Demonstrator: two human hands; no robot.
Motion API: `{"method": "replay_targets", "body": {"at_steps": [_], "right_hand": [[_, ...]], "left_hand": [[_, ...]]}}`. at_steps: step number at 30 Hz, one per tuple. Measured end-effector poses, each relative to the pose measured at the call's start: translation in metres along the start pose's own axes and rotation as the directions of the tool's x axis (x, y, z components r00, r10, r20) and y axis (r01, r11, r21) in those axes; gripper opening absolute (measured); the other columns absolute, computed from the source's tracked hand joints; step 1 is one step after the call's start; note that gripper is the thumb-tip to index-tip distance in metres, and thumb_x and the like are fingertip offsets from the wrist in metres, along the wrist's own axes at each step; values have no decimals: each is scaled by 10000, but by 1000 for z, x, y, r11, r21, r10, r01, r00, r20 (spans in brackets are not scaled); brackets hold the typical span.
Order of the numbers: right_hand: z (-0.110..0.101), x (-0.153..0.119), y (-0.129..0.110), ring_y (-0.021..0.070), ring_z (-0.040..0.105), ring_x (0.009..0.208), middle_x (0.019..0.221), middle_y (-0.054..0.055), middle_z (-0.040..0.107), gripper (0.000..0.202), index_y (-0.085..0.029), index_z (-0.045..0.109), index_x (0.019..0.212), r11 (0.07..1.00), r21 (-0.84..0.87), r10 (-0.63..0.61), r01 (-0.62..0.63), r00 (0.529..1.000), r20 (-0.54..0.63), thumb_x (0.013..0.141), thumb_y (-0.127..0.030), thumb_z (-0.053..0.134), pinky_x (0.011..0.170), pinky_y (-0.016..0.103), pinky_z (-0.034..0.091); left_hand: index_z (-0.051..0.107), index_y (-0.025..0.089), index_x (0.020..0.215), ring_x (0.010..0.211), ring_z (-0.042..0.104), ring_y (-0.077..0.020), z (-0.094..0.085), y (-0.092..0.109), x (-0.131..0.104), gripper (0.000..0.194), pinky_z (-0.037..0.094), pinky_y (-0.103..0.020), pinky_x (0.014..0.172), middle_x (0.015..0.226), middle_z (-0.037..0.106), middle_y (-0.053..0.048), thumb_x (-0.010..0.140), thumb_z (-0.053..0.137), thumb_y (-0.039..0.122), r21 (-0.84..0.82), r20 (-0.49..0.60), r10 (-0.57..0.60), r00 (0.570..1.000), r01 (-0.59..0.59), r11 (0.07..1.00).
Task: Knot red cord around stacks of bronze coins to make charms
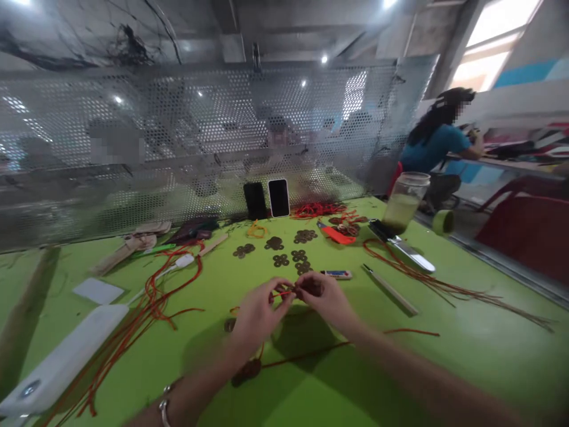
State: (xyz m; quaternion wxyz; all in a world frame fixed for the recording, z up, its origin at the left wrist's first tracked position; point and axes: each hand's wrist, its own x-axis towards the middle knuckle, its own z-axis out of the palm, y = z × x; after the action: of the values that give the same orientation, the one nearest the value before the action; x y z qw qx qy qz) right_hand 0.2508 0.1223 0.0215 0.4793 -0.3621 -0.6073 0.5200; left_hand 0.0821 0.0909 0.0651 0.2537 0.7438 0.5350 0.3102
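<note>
My left hand pinches a red cord between thumb and fingers. Its fingertips almost meet those of my right hand, closed on the same spot, where a small dark piece partly shows. Below my left wrist lies a dark coin-like bundle, and a cord runs from it to the right under my right forearm. Another dark coin is beside my left hand. Just beyond the fingers, clusters of dark holed coins lie on the green table.
On the left are tangled orange cords and a white power strip. Toward the right lie a glue tube, a thin tool, a knife and a jar. Two phones lean against a perforated metal screen. A person sits beyond.
</note>
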Motion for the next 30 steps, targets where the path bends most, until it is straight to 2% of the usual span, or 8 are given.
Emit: {"method": "replay_targets", "body": {"at_steps": [3,5,10,16,20,25,30], "right_hand": [[2,-6,-6,178,642,793,847,47,673,184,-178,613,870,995,-66,-76,75,997,-19,771,-314,687,793,352,517],[2,-11,-11,174,639,798,850,43,669,174,-181,613,872,991,-85,-105,106,994,21,779,-310,683,797,347,516],[-3,-18,-22,156,635,750,808,31,657,253,-176,596,860,991,-67,-100,113,981,168,754,-365,726,732,307,532],[-7,-19,-29,137,636,748,803,24,642,329,-180,545,867,994,-32,-94,105,965,244,761,-440,716,719,282,537],[-9,-21,-30,140,638,761,820,35,645,297,-181,532,847,991,-46,-109,126,955,276,793,-426,692,741,296,538],[-7,-23,-30,164,650,845,932,65,663,251,-188,611,1003,973,-131,-144,191,941,306,821,-351,667,816,334,532],[-4,-24,-29,172,634,793,840,60,667,185,-189,678,869,947,-210,-176,243,939,295,830,-369,654,737,310,521]], "left_hand": [[664,187,939,664,613,-186,-3,1,-2,226,462,-280,591,858,719,-53,851,593,383,-92,6,-60,998,60,994],[669,172,868,689,620,-185,-5,0,-6,215,467,-276,610,821,714,-54,837,608,376,-157,17,-85,996,87,984],[648,150,765,665,611,-163,-6,-1,-19,254,463,-257,614,720,684,-42,786,656,403,-323,75,-136,988,153,934],[620,146,745,650,588,-130,-6,4,-29,268,446,-227,599,704,666,-32,750,693,404,-470,111,-188,976,219,855],[594,152,742,555,512,-86,-12,6,-32,274,395,-194,516,674,633,-7,747,696,406,-532,120,-224,967,253,808],[609,152,739,579,514,-92,-12,8,-33,279,385,-196,517,679,627,-6,721,726,405,-551,123,-234,964,262,792],[606,150,738,595,524,-100,-6,5,-33,270,389,-206,523,687,630,-10,728,715,397,-558,137,-226,964,264,787]]}}
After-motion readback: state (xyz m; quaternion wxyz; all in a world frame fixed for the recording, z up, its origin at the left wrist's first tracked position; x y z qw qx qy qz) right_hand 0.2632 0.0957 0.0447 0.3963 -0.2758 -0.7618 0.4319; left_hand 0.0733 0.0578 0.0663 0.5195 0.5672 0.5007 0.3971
